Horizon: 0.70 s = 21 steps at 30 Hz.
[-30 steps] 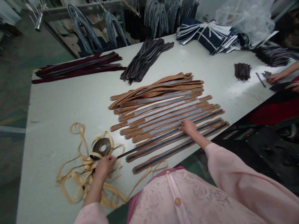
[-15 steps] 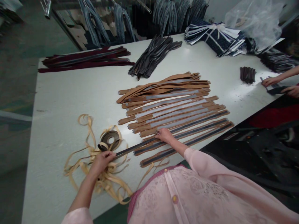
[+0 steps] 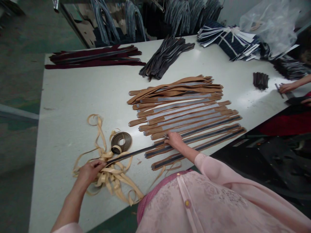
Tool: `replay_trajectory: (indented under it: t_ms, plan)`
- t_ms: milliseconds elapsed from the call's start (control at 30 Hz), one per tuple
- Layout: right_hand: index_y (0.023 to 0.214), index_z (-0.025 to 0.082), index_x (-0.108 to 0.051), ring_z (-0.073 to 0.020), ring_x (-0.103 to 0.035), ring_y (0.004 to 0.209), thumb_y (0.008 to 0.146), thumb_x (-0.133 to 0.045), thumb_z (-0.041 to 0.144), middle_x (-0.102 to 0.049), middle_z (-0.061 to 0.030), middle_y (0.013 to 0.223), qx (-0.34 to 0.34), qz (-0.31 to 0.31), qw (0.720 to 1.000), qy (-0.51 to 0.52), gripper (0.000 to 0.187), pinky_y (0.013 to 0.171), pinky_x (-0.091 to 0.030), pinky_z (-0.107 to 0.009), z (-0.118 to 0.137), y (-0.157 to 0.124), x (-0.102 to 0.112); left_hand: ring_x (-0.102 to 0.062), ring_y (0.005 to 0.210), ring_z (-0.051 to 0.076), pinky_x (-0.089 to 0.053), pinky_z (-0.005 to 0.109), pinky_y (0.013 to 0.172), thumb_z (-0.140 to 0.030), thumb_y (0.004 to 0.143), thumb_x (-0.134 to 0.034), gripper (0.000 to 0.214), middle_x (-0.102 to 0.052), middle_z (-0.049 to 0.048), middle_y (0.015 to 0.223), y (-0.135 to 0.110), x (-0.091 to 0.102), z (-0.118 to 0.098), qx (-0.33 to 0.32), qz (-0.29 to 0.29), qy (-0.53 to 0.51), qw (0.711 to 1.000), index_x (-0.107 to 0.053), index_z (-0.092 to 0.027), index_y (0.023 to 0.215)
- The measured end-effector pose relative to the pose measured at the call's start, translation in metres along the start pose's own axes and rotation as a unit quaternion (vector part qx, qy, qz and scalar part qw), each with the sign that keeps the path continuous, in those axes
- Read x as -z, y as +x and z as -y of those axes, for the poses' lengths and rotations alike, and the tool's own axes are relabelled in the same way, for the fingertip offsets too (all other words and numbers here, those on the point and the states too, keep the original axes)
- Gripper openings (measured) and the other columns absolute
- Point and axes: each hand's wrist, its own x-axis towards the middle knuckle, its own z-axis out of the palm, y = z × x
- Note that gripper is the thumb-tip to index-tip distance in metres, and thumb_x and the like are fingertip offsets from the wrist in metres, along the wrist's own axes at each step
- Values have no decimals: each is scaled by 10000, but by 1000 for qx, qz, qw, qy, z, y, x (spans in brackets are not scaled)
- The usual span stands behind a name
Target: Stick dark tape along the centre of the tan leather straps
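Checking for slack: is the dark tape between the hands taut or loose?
Taut: the dark tape runs nearly straight from left hand to right hand.

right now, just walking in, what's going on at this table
The left hand pinches a dark tape, which stretches across to the right hand. That hand holds a small metal tool over the tan strips. The two nearest strips have dark tape along them. A roll lies beside tangled pale ribbon. At far right, a co-worker's hand is at small dark pieces.
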Motion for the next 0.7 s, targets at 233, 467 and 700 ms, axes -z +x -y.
replay_trajectory:
  t_ms: [233,467,700]
  plan:
    - [830,197,-610,-197,-588,805,658,-602,427,-654,-54,841,58,28,995,78,288,651,-400,-246,30,12,-16,-495,662,141,-344,200,614,-437,651,-573,290,-585,-40,629,-2,10,10,-39,96,-75,992,-612,-151,683]
    - [832,201,-601,-213,-584,808,634,-599,520,-652,-64,826,19,18,997,75,375,650,-393,-267,35,8,-18,-372,516,75,-276,170,489,-457,669,-587,330,-451,-61,523,-32,46,-30,-20,107,-247,963,-513,-146,591]
    - [1110,182,-413,-173,-560,875,834,-403,325,-601,-72,983,91,-11,987,128,311,693,-360,-259,29,-26,-6,-339,419,46,-241,149,407,-412,627,-643,313,-423,-73,444,-51,50,-78,-8,33,-327,944,-501,-141,560]
